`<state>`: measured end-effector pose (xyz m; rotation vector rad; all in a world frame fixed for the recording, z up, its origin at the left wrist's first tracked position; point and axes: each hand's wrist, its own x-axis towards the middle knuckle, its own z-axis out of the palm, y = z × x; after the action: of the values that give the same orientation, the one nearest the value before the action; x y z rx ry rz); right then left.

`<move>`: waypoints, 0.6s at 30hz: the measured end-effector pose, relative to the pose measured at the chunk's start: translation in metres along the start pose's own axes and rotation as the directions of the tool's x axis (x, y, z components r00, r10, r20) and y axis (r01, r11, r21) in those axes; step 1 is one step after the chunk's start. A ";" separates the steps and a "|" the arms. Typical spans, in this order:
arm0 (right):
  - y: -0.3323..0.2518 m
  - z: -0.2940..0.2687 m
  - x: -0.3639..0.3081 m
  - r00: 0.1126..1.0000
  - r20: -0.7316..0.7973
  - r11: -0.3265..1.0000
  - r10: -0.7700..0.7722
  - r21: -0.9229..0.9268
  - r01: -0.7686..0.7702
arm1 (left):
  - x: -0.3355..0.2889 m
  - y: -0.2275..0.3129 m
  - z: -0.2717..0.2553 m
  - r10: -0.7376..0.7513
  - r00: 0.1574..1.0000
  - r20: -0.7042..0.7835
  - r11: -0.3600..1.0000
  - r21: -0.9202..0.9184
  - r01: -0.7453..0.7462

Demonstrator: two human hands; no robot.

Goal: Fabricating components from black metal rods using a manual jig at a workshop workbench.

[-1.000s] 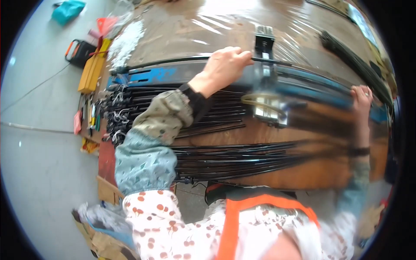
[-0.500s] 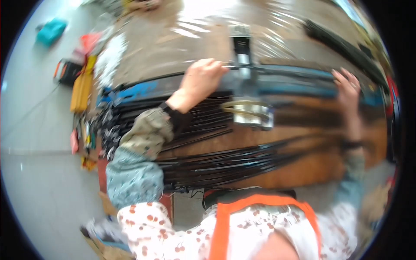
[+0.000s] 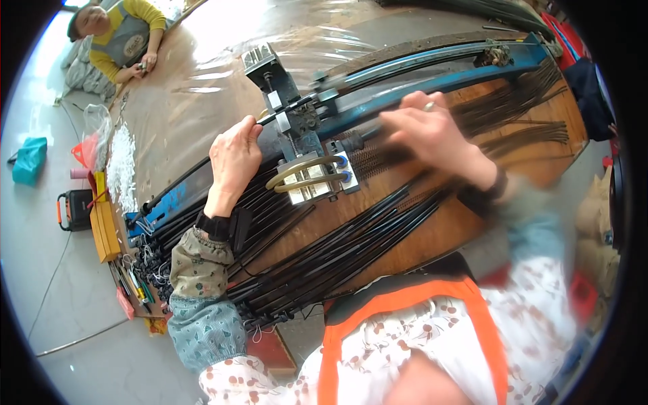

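My left hand (image 3: 235, 162) is closed, with thumb and fingertips pinching a thin black rod (image 3: 268, 120) that runs into a metal clamping device (image 3: 290, 128). This device has silver blocks and two looped yellowish hoses (image 3: 304, 169), and it sits across a long blue rail (image 3: 385, 101). To the right of the device, my right hand (image 3: 435, 135) is raised over the rail and the dark rods. Its fingers are bent and smeared by motion, so I cannot make out whether it holds anything. Bundles of black rods (image 3: 351, 236) lie on the wooden table (image 3: 459, 223) nearest me.
A person (image 3: 128, 40) in yellow sleeves and a grey apron is at the far left. White bits (image 3: 121, 162) lie along the table's left edge, near a yellow box (image 3: 103, 223) and several hand tools (image 3: 135, 277). On the floor are a black-and-orange case (image 3: 74, 209) and a teal bag (image 3: 30, 160).
My right hand has moved left from the rail's right part to beside the clamping device. My left hand stays by the device. The view has turned, bringing the other person into sight.
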<state>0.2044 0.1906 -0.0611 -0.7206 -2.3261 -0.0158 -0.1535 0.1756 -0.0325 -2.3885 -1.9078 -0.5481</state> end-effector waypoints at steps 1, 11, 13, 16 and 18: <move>-0.003 0.010 0.002 1.000 0.009 1.000 0.010 -0.004 -0.010 | -0.002 -0.001 0.001 0.004 1.000 0.008 1.000 -0.011 -0.004; 0.003 0.036 0.006 0.979 0.156 0.918 0.134 0.353 -0.181 | 0.010 -0.005 0.019 0.326 0.929 -0.177 0.945 0.101 -0.312; -0.008 0.026 -0.004 0.982 0.187 0.992 -0.019 0.130 -0.006 | 0.016 -0.022 0.013 0.462 0.855 -0.237 0.873 0.288 -0.392; -0.035 0.043 -0.032 0.941 0.305 0.988 -0.147 -0.005 0.156 | 0.004 -0.088 -0.004 0.455 0.852 -0.259 0.866 0.349 -0.357; -0.039 0.047 -0.032 0.930 0.328 0.983 -0.167 -0.019 0.183 | -0.016 -0.091 -0.019 0.456 0.843 -0.284 0.863 0.371 -0.342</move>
<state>0.1750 0.1516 -0.1099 -0.5702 -2.7110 -0.0375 -0.2478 0.1782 -0.0362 -2.1987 -1.1863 -0.5610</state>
